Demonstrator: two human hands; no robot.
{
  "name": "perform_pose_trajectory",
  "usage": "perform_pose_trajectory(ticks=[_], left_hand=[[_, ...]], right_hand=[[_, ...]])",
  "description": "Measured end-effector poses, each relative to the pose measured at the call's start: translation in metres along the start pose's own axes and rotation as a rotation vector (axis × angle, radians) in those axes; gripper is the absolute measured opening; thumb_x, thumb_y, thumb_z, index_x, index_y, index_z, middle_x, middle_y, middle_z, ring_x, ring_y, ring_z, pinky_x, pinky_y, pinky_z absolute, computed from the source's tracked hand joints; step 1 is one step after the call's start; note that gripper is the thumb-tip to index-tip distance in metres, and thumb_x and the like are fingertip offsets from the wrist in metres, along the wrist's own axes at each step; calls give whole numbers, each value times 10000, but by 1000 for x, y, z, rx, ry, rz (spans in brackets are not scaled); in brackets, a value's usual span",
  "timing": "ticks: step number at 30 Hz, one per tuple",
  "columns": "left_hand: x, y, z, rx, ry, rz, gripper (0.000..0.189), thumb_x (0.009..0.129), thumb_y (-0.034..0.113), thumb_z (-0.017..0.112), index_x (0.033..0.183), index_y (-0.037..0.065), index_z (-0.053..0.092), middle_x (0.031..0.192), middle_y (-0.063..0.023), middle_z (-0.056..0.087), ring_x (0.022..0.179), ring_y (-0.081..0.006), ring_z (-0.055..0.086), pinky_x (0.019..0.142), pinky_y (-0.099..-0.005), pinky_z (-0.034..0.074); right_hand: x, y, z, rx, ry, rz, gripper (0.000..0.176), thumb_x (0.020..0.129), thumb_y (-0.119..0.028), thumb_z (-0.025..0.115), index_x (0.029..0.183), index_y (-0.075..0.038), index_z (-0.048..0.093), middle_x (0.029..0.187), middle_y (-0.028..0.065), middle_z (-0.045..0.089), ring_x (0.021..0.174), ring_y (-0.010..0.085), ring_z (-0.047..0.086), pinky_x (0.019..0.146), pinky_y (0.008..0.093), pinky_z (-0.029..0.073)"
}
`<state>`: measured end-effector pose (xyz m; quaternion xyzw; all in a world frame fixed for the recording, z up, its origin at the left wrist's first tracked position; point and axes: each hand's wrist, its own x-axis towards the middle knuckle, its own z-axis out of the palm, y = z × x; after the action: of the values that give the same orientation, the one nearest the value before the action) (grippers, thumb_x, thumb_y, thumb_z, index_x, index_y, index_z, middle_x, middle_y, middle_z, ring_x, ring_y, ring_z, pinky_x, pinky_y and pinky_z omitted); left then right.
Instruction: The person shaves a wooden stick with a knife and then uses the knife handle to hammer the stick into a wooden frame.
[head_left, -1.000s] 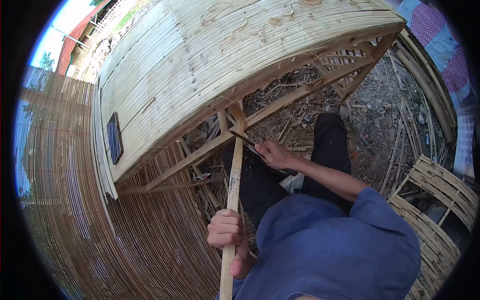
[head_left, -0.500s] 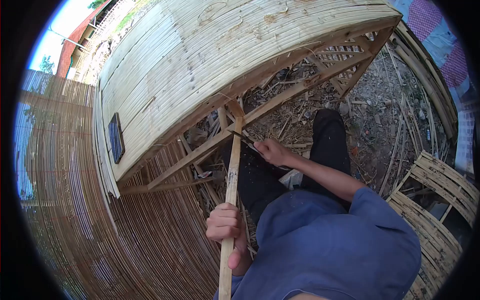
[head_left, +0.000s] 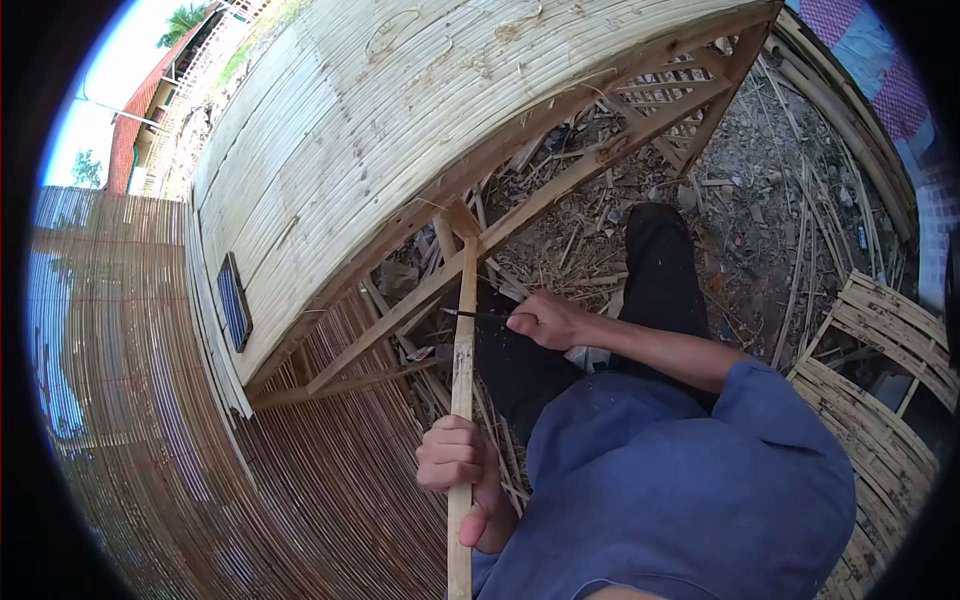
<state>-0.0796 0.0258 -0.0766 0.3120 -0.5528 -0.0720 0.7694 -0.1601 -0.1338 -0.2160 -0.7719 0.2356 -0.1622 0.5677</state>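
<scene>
1. Head view: a person in a blue shirt stands a long bamboo slat nearly upright. Its top leans on the wooden frame under a slatted bench.
2. The left hand is closed in a fist round the slat's lower part. The right hand is clenched on a knife, whose dark blade lies sideways against the slat about midway up.
3. The slat looks light, stiff along its length yet springy, with splintery edges. A firm hold low down, well below the blade, seems safest.
4. A woven mat spreads to the left, and bamboo scraps litter the ground.
</scene>
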Motion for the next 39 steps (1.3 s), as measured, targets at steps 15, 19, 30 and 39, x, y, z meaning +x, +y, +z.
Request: perform_pose_trajectory(ticks=[15, 19, 30, 39], left_hand=[[-3, 5, 0, -1, -2, -7, 756, 746, 787, 508, 490, 115, 274, 391, 57, 205, 332, -73, 196, 405, -250, 175], [-5, 3, 0, 8, -5, 3, 756, 748, 788, 503, 491, 117, 268, 392, 55, 199, 335, -71, 184, 405, -248, 164], [-3, 6, 0, 12, -28, 5, 755, 746, 785, 511, 498, 113, 272, 390, 49, 200, 326, -80, 204, 397, -244, 201], [-7, 5, -4, 19, 20, 21, 753, 753, 783, 502, 499, 114, 266, 388, 46, 204, 326, -82, 205, 403, -244, 209]], right_hand=[[-4, -19, 0, 22, -126, -113, 738, 911, -596, 400, 541, 37, 483, 462, 147, 409, 446, 266, 435, 499, 433, 362], [31, 7, -4, 79, 75, 130, 744, 908, -599, 406, 524, 37, 453, 455, 154, 388, 453, 286, 412, 509, 437, 349], [46, 11, -25, -91, -64, 258, 758, 899, -631, 408, 549, 32, 523, 491, 154, 487, 496, 283, 500, 587, 404, 431], [53, 22, -8, -21, -3, 350, 791, 902, -655, 370, 485, 10, 465, 462, 90, 468, 448, 216, 512, 503, 387, 429]])
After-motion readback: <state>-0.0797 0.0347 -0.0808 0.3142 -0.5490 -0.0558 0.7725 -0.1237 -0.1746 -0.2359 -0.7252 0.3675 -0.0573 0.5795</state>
